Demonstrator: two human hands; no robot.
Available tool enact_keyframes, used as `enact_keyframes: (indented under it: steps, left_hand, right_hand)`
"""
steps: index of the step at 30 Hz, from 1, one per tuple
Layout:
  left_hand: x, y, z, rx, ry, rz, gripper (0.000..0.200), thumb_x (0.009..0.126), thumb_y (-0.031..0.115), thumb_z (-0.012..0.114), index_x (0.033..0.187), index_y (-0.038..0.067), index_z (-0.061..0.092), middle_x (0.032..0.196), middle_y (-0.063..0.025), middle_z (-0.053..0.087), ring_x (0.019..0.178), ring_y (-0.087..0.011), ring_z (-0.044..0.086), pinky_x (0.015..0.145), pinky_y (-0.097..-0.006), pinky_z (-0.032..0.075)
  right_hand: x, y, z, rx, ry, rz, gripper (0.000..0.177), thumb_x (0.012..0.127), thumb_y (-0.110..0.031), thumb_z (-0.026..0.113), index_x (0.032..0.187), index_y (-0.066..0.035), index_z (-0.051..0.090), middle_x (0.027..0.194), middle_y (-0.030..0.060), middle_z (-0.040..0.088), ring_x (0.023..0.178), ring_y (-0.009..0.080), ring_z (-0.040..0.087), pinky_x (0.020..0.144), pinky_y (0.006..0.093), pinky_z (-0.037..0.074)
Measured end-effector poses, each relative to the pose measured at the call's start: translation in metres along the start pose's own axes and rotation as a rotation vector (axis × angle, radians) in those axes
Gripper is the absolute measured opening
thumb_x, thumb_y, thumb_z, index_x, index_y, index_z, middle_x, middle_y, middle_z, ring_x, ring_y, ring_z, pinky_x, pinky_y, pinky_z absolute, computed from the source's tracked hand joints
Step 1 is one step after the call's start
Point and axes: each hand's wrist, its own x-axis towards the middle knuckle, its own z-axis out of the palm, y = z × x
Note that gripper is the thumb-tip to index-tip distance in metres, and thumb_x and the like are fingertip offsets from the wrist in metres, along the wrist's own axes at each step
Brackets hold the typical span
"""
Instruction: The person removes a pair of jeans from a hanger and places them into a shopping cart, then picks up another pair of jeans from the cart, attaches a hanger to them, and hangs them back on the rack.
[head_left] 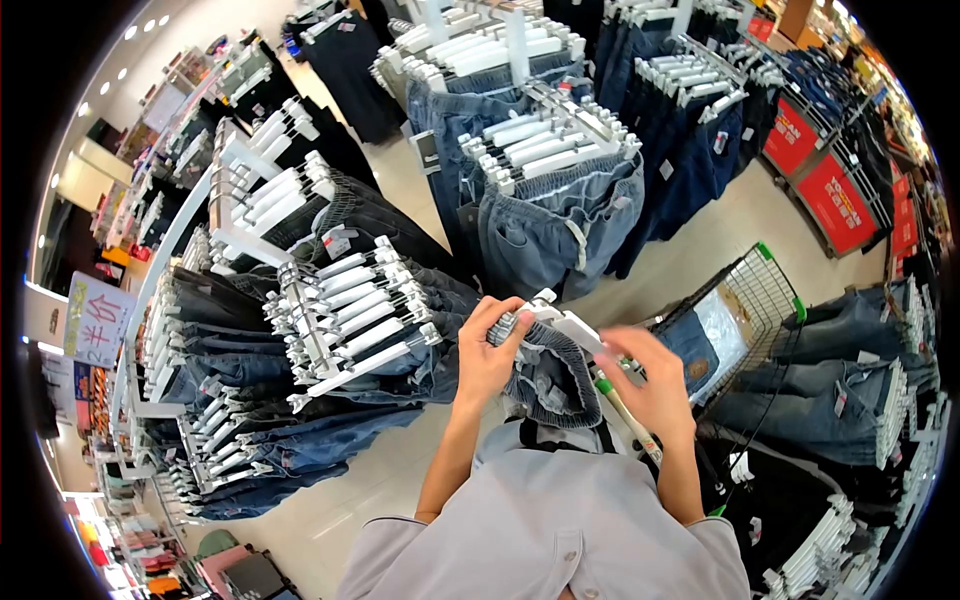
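Observation:
In front of my chest, a pair of dark grey-blue jeans [560,385] with a gathered elastic waistband hangs from a white clip hanger [577,331]. My left hand [490,350] is closed, pinching the waistband and the hanger's near-left end between thumb and fingers. My right hand [648,375] is blurred by motion; its thumb and fingers curl around the hanger's other end. Below that hand, the green-and-white handle [625,415] of a shopping cart shows. The lower part of the jeans is hidden against my body.
To my left, a rack of jeans [350,310] on white hangers stands close by. Another rack of blue jeans [565,215] is straight ahead. The wire cart [765,300] to my right holds folded jeans [685,350] and a clear plastic packet. More jeans [840,405] hang at far right.

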Motion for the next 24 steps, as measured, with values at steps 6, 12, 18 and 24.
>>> enact_keyframes:
  steps: [6,12,18,24]
  left_hand:
    - [0.0,0.007,0.01,-0.001,-0.055,0.022,0.019,0.093,0.01,0.078,0.104,-0.004,0.072,0.083,0.0003,0.056,0.072,-0.0062,0.047,0.062,-0.0231,0.037]
    - [-0.003,0.008,0.007,-0.028,-0.043,0.003,0.019,0.094,0.011,0.078,0.105,-0.003,0.072,0.082,0.0002,0.057,0.072,-0.0066,0.048,0.063,-0.0231,0.038]
    - [-0.003,0.013,0.001,-0.028,-0.073,-0.042,0.018,0.096,0.01,0.073,0.107,-0.003,0.07,0.087,-0.0009,0.06,0.081,-0.0076,0.052,0.074,-0.0225,0.041]
    - [0.003,0.02,-0.002,0.0,-0.045,-0.039,0.02,0.096,0.016,0.075,0.107,0.0,0.073,0.082,0.0004,0.056,0.072,-0.0061,0.049,0.065,-0.0234,0.039]
  right_hand:
    - [0.056,0.036,0.043,0.367,-0.13,-0.038,0.035,0.098,-0.019,0.072,0.126,0.001,0.064,0.101,0.0111,0.074,0.089,0.0162,0.071,0.079,0.0312,0.056]
    - [0.061,0.043,0.052,0.527,-0.237,0.044,0.027,0.099,-0.021,0.072,0.114,0.001,0.065,0.086,0.0056,0.072,0.078,0.0075,0.062,0.071,0.0261,0.051]
    - [0.058,0.049,0.055,0.505,-0.1,0.035,0.018,0.099,-0.015,0.07,0.109,-0.001,0.064,0.078,0.0025,0.067,0.067,0.0054,0.058,0.06,0.0246,0.047]
    - [0.049,0.049,0.049,0.367,0.045,-0.057,0.016,0.095,-0.011,0.072,0.104,0.001,0.066,0.078,0.0039,0.064,0.07,0.0084,0.06,0.061,0.0259,0.047]
